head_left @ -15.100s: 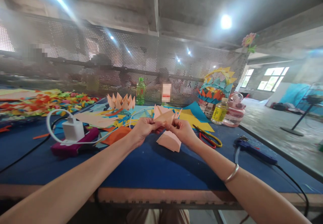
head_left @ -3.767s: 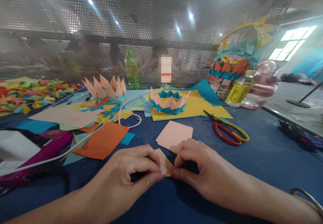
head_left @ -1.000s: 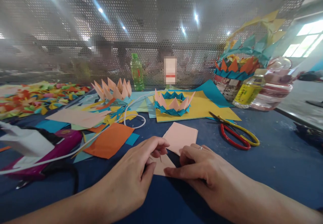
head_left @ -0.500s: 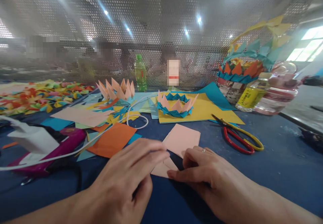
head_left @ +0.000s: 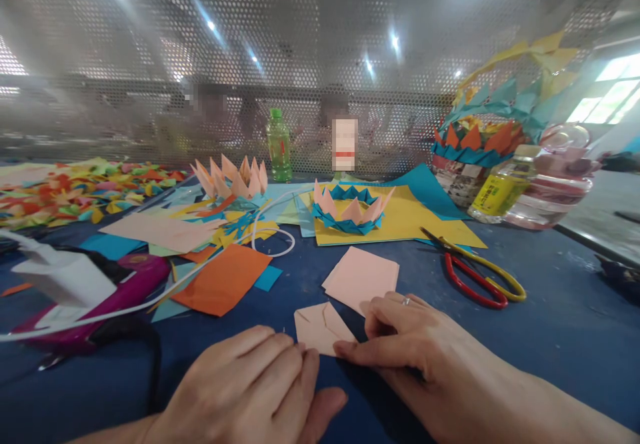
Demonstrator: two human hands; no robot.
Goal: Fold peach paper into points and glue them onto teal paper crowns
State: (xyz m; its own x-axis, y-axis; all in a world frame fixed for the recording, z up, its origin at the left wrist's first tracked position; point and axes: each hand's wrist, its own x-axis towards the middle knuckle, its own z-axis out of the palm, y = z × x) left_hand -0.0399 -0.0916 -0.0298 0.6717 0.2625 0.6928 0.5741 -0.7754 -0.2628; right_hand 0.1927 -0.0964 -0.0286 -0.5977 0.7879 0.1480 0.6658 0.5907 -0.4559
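A small pale pink piece of folded paper (head_left: 320,324) with creases on top lies flat on the dark blue table. My left hand (head_left: 255,377) has its fingers curled and pressed together at the paper's lower left edge, thumb sticking out to the right. At the lower right corner, my right hand (head_left: 407,337) presses the paper down, its fingers bent and a ring on one of them. Just behind lies a stack of pale pink paper squares (head_left: 363,277), its front right edge partly covered by my right hand.
Red-and-yellow-handled scissors (head_left: 475,281) lie at right. Behind are a blue-and-pink paper ring (head_left: 350,211) on yellow sheets (head_left: 425,207) and a pink pointed paper piece (head_left: 233,181). Orange paper (head_left: 223,281), a white cable (head_left: 135,312) and a purple power strip (head_left: 135,284) occupy the left; bottles (head_left: 503,187) stand right.
My left hand has moved down toward me, off the folded paper's upper part to its lower edge, and its fingers have curled. My right hand keeps its place on the corner.
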